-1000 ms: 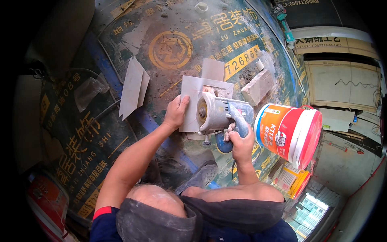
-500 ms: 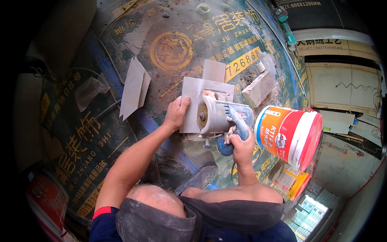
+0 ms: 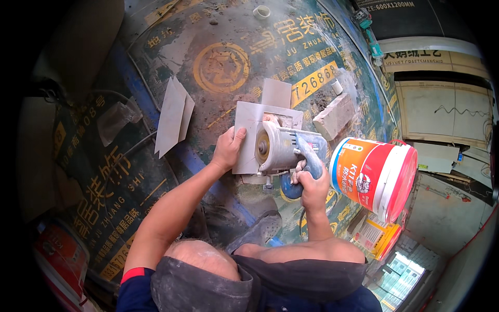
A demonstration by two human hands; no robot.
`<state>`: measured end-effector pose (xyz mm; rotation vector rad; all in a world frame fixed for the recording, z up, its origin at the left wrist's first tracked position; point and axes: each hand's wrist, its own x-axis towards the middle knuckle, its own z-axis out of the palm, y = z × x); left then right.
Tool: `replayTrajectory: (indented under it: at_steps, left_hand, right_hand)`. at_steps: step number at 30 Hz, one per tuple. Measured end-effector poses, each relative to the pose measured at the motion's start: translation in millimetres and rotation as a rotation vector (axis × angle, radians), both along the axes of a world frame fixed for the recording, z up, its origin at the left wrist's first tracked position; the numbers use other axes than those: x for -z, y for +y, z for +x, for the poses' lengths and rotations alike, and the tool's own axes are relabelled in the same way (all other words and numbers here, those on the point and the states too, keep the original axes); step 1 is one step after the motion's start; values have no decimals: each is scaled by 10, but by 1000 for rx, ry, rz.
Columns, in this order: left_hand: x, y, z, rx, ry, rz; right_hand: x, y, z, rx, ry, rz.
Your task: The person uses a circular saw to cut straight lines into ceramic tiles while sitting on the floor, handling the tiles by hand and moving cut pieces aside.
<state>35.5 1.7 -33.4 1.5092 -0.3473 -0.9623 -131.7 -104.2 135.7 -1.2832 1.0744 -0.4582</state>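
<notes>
A light grey tile [image 3: 246,125] lies low in front of me. My left hand [image 3: 227,148] grips its left edge, the thumb on top and the other fingers partly hidden. My right hand [image 3: 314,190] is wrapped round the blue handle of a handheld tile cutter [image 3: 283,147]. The cutter's base rests against the tile's right part, and its round yellowish blade [image 3: 263,146] sits near the tile's middle. Where blade and tile meet is hidden. Reddish, rough material [image 3: 271,119] shows beside the cutter's far end. A smaller tile piece [image 3: 276,92] lies just beyond.
A dusty block [image 3: 335,115] lies right of the cutter. An orange, red and white bucket [image 3: 358,174] stands close to my right hand. Two leaning tile pieces [image 3: 174,117] are at the left, near a cable. A white ring [image 3: 261,12] lies far off on the green printed floor sheet [image 3: 171,57].
Hardly anything differs. The whole view has shifted very slightly, and the air around the cutter looks a little hazier. Both hands keep their hold.
</notes>
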Motion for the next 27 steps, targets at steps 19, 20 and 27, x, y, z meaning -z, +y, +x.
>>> replayTrajectory:
  at_steps: [19,20,27]
  left_hand:
    - [55,-4,3,31,12,8]
    - [49,-4,3,31,22,3]
    - [59,-9,-1,22,11,28]
  right_hand:
    - [58,-140,116,-17,-59,11]
    - [60,-144,114,-25,-50,6]
    - [62,-164,131,-34,-25,-4]
